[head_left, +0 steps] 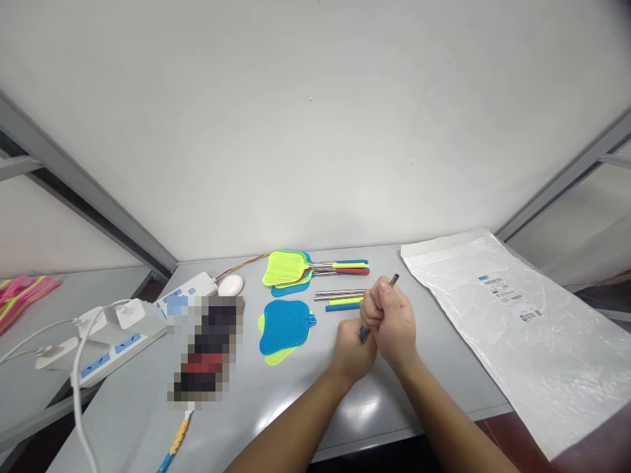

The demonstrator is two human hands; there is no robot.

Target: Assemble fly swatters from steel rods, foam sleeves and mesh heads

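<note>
My left hand point(351, 351) is closed around a blue fly swatter handle point(363, 334), of which only a short bit shows. Just above it, my right hand point(394, 322) grips a metal rod point(395, 280) whose tip sticks out past the thumb. Where rod and handle meet is hidden by my fingers. Beyond my hands lie loose metal rods point(338, 293), a yellow-green handle point(344, 301) and another blue handle point(340, 307). To the left, a blue swatter head point(286, 328) rests over a yellow-green swatter head point(280, 357).
Several whole fly swatters point(286, 269) are piled at the back. A white plastic mailer bag point(517, 328) covers the table's right side. On the left are a blurred-out phone-like object point(210, 348), a round white disc point(230, 285), a power strip point(123, 351) and cables.
</note>
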